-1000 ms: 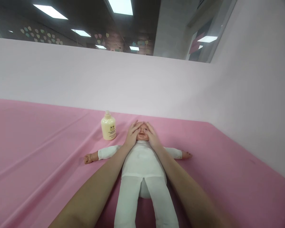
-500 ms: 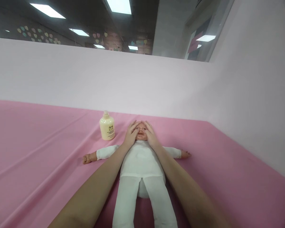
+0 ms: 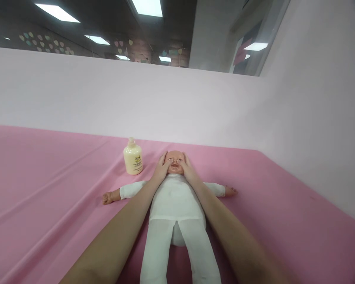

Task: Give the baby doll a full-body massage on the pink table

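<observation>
A baby doll [image 3: 177, 197] in a white suit lies on its back, its head at the far end and its arms stretched out sideways. My left hand [image 3: 160, 167] lies along the left side of the doll's head, thumb on the cheek beside the nose and the other fingers extended against the temple. Mirroring it, my right hand [image 3: 189, 167] rests along the right side with its thumb on the other cheek. The doll's forehead, eyes and mouth show between my hands. My forearms pass over its upper arms.
A pale yellow pump bottle [image 3: 133, 159] stands left of the doll's head. Pink cloth [image 3: 62, 173] with some creases covers the surface. Behind is a white wall [image 3: 121, 98] with a window [image 3: 106, 23] above; another wall rises at the right.
My fingers have slid outward from the doll's forehead to the sides of its head, uncovering the forehead. My thumbs stay near the nose; doll and bottle lie as before.
</observation>
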`<state>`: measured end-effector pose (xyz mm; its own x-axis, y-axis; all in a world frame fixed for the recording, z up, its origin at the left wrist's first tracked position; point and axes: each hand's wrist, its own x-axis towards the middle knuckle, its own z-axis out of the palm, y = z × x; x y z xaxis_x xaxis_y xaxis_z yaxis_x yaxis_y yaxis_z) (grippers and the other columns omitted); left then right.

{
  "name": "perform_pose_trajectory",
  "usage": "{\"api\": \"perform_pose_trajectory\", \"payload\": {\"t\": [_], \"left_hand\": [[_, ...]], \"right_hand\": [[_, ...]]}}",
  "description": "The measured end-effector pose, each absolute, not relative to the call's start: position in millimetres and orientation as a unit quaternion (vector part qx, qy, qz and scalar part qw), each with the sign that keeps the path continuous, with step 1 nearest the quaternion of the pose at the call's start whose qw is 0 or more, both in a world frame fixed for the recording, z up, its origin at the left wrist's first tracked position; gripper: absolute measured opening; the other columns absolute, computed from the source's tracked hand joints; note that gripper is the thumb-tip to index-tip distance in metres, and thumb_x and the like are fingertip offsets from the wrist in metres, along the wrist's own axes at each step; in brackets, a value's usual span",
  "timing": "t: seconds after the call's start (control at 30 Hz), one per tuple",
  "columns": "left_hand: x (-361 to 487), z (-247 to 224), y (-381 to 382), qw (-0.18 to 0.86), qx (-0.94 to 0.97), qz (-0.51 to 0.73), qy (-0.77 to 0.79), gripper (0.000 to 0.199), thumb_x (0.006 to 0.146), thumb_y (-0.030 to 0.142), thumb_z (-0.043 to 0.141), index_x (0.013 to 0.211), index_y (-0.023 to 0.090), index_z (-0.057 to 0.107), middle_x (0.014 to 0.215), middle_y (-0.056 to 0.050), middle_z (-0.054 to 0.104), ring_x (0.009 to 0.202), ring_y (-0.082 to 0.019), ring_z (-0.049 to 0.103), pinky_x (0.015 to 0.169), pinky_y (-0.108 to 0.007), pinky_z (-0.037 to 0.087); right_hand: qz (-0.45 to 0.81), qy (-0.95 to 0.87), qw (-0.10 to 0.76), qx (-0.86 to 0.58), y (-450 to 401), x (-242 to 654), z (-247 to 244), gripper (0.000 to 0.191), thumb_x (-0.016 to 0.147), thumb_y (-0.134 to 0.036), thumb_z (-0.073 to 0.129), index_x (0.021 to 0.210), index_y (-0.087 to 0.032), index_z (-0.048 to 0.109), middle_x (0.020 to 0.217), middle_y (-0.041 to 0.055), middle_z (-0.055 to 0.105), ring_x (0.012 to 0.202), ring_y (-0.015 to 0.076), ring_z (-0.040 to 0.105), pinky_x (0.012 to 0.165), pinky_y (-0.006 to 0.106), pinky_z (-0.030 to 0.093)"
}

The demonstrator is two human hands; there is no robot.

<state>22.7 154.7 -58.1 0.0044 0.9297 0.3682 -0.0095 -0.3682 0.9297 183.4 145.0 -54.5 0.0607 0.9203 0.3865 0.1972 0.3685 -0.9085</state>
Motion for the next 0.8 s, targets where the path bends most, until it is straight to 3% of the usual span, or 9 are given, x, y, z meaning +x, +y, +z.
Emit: {"api": "perform_pose_trajectory", "payload": {"t": [0.17, 0.33, 0.47, 0.57, 0.67, 0.8], "left_hand": [[23, -52, 148, 0.365, 0.597, 0.592, 0.4, 0.061, 0.092, 0.044, 0.06, 0.148, 0.022, 0.05, 0.158, -0.011, 0.044, 0.148, -0.027, 0.039, 0.124, -0.047, 0.03], [21, -48, 142, 0.252, 0.689, 0.592, 0.334, 0.043, 0.098, 0.041, 0.051, 0.134, 0.024, 0.066, 0.156, -0.007, 0.047, 0.147, -0.024, 0.041, 0.126, -0.045, 0.028], [21, -45, 138, 0.207, 0.699, 0.593, 0.343, 0.041, 0.099, 0.042, 0.05, 0.131, 0.025, 0.069, 0.155, -0.008, 0.049, 0.146, -0.026, 0.042, 0.126, -0.048, 0.028], [22, -45, 138, 0.207, 0.694, 0.594, 0.35, 0.042, 0.098, 0.041, 0.053, 0.134, 0.024, 0.067, 0.155, -0.009, 0.048, 0.146, -0.026, 0.042, 0.125, -0.047, 0.029], [23, -48, 142, 0.244, 0.667, 0.601, 0.368, 0.049, 0.096, 0.043, 0.056, 0.141, 0.023, 0.06, 0.158, -0.01, 0.045, 0.148, -0.026, 0.039, 0.126, -0.047, 0.027], [24, -53, 146, 0.283, 0.626, 0.606, 0.401, 0.062, 0.093, 0.048, 0.06, 0.146, 0.017, 0.054, 0.157, -0.014, 0.046, 0.149, -0.029, 0.038, 0.127, -0.047, 0.024]], "right_hand": [[0.342, -0.579, 0.534, -0.512, 134, 180, -47, 0.088, 0.087, -0.062, 0.059, 0.16, -0.022, 0.03, 0.166, 0.0087, 0.031, 0.154, 0.0272, 0.028, 0.127, 0.048, 0.022], [0.22, -0.667, 0.524, -0.481, 120, 179, -38, 0.075, 0.096, -0.06, 0.044, 0.159, -0.02, 0.034, 0.168, 0.0054, 0.026, 0.158, 0.0253, 0.012, 0.13, 0.049, 0.01], [0.139, -0.733, 0.518, -0.417, 114, 180, -32, 0.058, 0.101, -0.055, 0.038, 0.151, -0.029, 0.048, 0.165, -0.0006, 0.033, 0.158, 0.0242, 0.015, 0.13, 0.049, 0.011], [0.13, -0.731, 0.514, -0.429, 114, 180, -31, 0.057, 0.101, -0.053, 0.038, 0.151, -0.028, 0.049, 0.164, -0.0001, 0.034, 0.157, 0.0248, 0.017, 0.129, 0.05, 0.014], [0.151, -0.704, 0.516, -0.464, 117, 180, -34, 0.064, 0.099, -0.055, 0.041, 0.154, -0.023, 0.044, 0.165, 0.0036, 0.032, 0.157, 0.0252, 0.018, 0.13, 0.048, 0.014], [0.218, -0.635, 0.506, -0.541, 121, 178, -38, 0.088, 0.092, -0.065, 0.047, 0.158, -0.009, 0.034, 0.166, 0.0137, 0.027, 0.157, 0.0289, 0.017, 0.13, 0.046, 0.013]]}}
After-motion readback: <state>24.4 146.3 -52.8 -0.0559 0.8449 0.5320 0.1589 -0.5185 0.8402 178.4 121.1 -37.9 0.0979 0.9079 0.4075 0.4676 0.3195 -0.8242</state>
